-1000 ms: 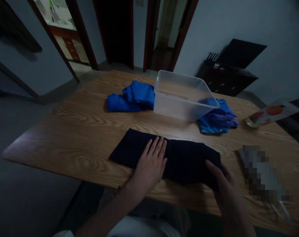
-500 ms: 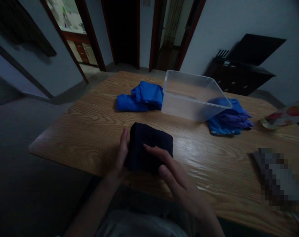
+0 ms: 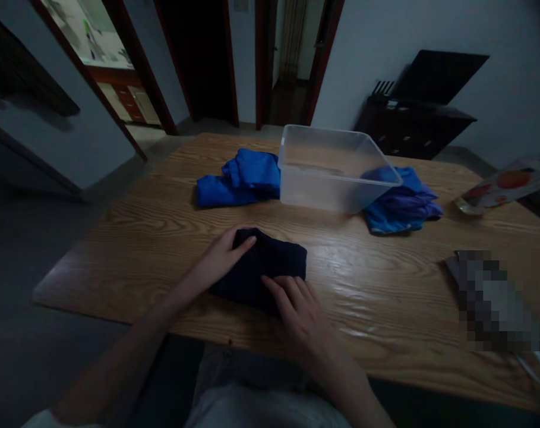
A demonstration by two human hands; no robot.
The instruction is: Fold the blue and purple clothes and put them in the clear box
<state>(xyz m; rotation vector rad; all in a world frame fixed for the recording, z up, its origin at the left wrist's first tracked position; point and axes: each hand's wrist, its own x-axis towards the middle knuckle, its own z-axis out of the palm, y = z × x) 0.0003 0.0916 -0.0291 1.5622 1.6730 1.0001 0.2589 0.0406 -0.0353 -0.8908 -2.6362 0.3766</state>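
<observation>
"What's changed?"
"The dark cloth [image 3: 283, 254], a long strip a second ago, is now a short bundle; I judge the folding further along."
"And the hands?"
"It's between them on the surface [image 3: 363, 279]. The right hand [image 3: 299, 303] touches its near side, grip unclear to me; the left hand [image 3: 220, 255] pinches its far left corner."
"Beyond?"
"I see a clear box [image 3: 318, 196]."

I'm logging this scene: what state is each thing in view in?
Dark cloth: folded
Left hand: gripping the dark cloth, thumb on top
Right hand: fingers bent, touching the dark cloth
Clear box: upright, open-topped
Blue cloth: loosely folded
Blue-purple cloth: crumpled
Screen: dark
Cabinet drawers: apparently shut
</observation>
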